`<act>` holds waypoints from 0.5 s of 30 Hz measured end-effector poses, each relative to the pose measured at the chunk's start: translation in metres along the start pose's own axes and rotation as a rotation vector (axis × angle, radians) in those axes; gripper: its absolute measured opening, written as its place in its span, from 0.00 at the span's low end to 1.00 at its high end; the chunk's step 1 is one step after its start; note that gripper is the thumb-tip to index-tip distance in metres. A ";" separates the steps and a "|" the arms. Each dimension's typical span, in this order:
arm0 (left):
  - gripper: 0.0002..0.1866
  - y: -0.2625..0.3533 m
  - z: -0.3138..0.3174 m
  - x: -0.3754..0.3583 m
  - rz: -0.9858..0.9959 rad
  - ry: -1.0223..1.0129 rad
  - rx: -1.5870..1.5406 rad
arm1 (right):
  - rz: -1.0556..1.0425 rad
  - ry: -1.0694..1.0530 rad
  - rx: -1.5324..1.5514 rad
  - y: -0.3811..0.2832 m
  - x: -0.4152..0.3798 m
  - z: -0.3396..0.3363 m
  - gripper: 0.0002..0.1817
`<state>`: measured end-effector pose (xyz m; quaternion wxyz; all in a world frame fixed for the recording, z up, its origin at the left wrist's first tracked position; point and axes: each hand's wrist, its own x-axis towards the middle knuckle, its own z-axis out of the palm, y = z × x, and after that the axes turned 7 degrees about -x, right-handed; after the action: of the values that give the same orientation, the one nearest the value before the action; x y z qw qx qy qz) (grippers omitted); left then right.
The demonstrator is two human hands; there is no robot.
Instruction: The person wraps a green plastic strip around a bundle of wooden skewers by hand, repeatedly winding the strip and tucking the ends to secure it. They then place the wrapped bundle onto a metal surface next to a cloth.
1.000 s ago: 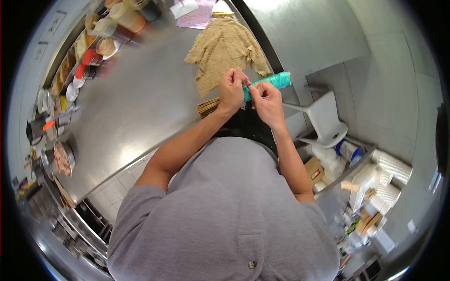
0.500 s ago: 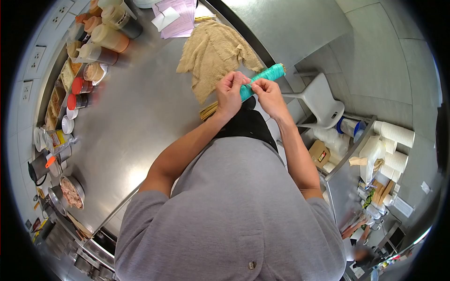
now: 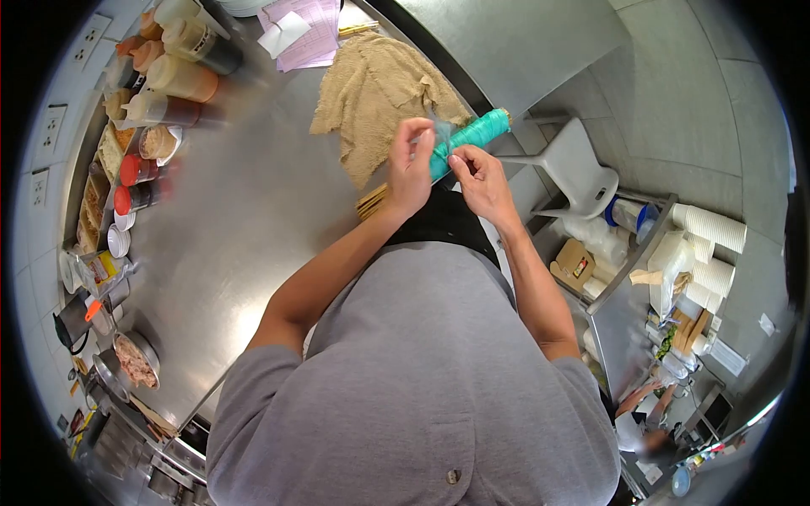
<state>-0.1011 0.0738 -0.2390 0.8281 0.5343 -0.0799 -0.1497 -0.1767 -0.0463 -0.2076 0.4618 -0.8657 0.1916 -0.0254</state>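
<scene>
A bundle of thin wooden sticks (image 3: 371,202) wrapped in shiny green plastic (image 3: 481,133) lies slantwise at the counter's near edge, with the sticks' ends showing at its lower left. My left hand (image 3: 409,173) is raised over the left part of the wrapping, fingers loosely curled and apart, slightly blurred. A thin, pale see-through smear shows beside its fingertips. Against the wrapping's near side, my right hand (image 3: 483,184) pinches thumb and forefinger together; what is between them is too small to make out. Behind both hands a crumpled tan cloth (image 3: 380,88) is spread on the counter.
The steel counter (image 3: 245,185) carries squeeze bottles (image 3: 181,78), red-lidded jars (image 3: 135,170) and a bowl of raw meat (image 3: 137,361) along its left side. Pink papers (image 3: 308,38) lie at the back. To my right are a white chair (image 3: 578,173), stacked containers (image 3: 713,228) and another person (image 3: 637,430).
My left hand has drawn slightly away from my right, its fingers loosening from a pinch. My right hand stays pinched near the wrapping. The whole view has shifted slightly.
</scene>
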 end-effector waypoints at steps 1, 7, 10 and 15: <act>0.04 0.009 -0.007 -0.006 0.034 -0.028 0.144 | 0.015 -0.004 0.043 0.003 0.001 -0.001 0.08; 0.08 0.013 -0.013 -0.010 0.356 -0.225 0.731 | 0.065 -0.014 0.110 0.001 0.001 0.000 0.10; 0.08 0.007 -0.016 -0.008 0.348 -0.216 0.686 | 0.108 0.043 0.128 0.001 0.003 0.006 0.08; 0.05 0.005 -0.013 -0.008 0.282 -0.171 0.661 | 0.176 0.190 0.068 -0.028 0.000 0.009 0.05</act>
<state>-0.1046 0.0895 -0.2395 0.6138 0.7422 -0.2656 -0.0442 -0.1664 -0.0249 -0.1902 0.4709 -0.8231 0.3088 -0.0732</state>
